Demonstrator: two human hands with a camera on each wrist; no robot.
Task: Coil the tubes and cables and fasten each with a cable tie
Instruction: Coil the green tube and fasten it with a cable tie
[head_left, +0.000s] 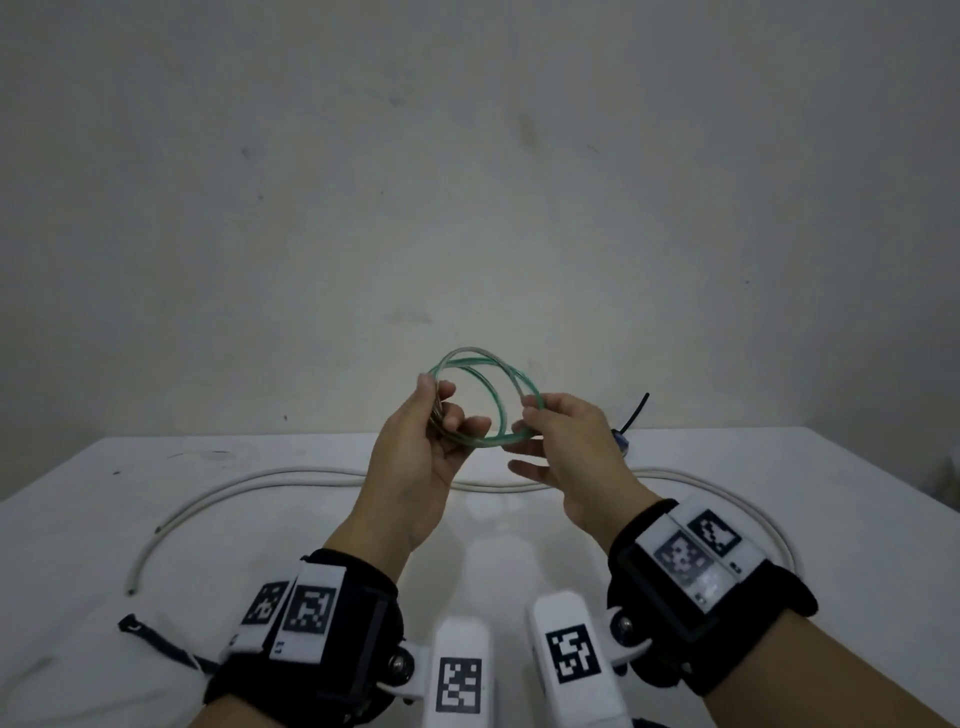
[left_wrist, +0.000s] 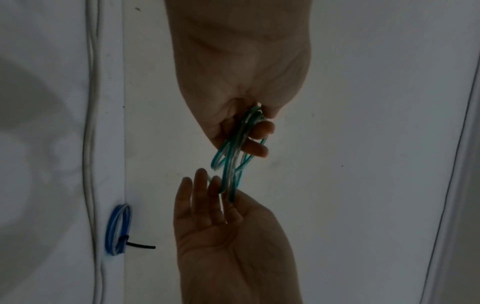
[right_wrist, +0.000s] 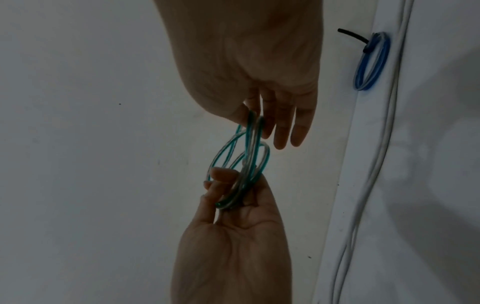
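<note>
The green tube coil (head_left: 475, 397) hangs above the bench (head_left: 779, 519), between both hands. The left hand (head_left: 415, 457) clamps its left arc in curled fingers; the right hand (head_left: 566, 447) pinches the opposite arc, remaining fingers spread.

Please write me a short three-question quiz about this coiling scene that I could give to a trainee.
1. True or false: the blue coil on the table already carries a black cable tie.
2. Which thing do both hands hold above the table? A) the white cable B) the green tube C) the blue coil
3. Fill in: the long white cable lies ____ on the table.

Key
1. True; the tie's tail sticks out from the coil.
2. B; the left hand grips one side of the green tube, and the right hand pinches the other.
3. Uncoiled, with no tie on the part in view.
</note>
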